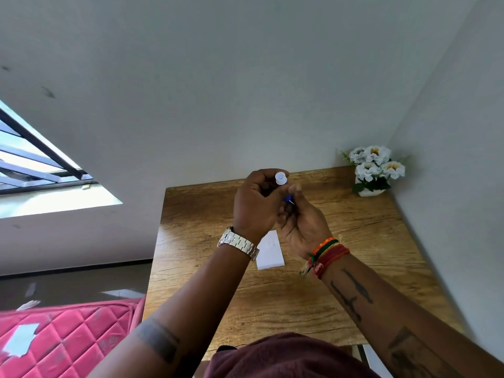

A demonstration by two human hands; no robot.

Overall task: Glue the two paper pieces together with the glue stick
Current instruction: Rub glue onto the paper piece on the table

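Observation:
Both hands are raised together above the wooden table (272, 301). My left hand (256, 205) is closed around the upper end of the glue stick (281, 179), whose pale round end pokes out above the fist. My right hand (302, 222) grips the lower blue part of the stick from the right. Most of the stick is hidden inside the fingers. A white paper piece (270, 255) lies flat on the table beneath my wrists, partly covered by the left wrist. I cannot tell whether it is one sheet or two.
A small white pot of white flowers (373, 170) stands in the table's far right corner against the wall. A red quilted mattress (68, 339) with paper scraps lies at the lower left. A barred window (41, 170) is at left.

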